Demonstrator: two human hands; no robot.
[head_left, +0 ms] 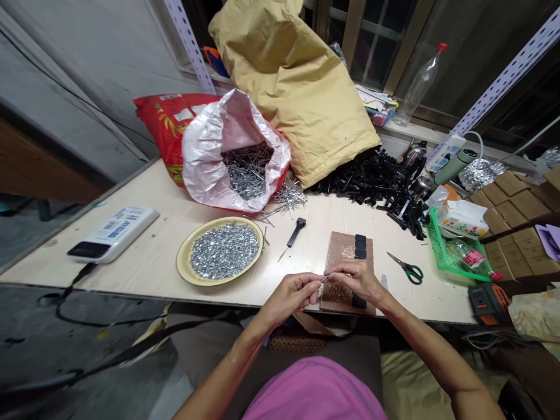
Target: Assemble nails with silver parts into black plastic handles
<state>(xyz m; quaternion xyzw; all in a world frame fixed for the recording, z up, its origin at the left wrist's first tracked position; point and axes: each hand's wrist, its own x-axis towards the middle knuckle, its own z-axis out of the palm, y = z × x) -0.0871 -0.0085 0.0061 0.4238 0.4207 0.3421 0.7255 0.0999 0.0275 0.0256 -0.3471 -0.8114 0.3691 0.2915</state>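
My left hand (298, 293) and my right hand (355, 276) meet at the table's front edge, with fingertips pinched around a thin metal pin (324, 279). The pin's lower end is hidden by the fingers. Beneath my right hand lies a brown board (336, 242) with small pale bits and a column of black pieces (360, 246). Farther up the table is a black plastic part with a metal pin (297, 232) sticking out of it. To the left stands a yellowish bowl (184, 269) full of small silvery metal parts (225, 249).
A red sack (168, 131) spills metal pins (289, 197); beside it a large tan bag (301, 93) leans over piled black parts (371, 175). Scissors (409, 270), a green basket (448, 261) and cardboard boxes (525, 251) are at right. A white device (114, 233) lies left.
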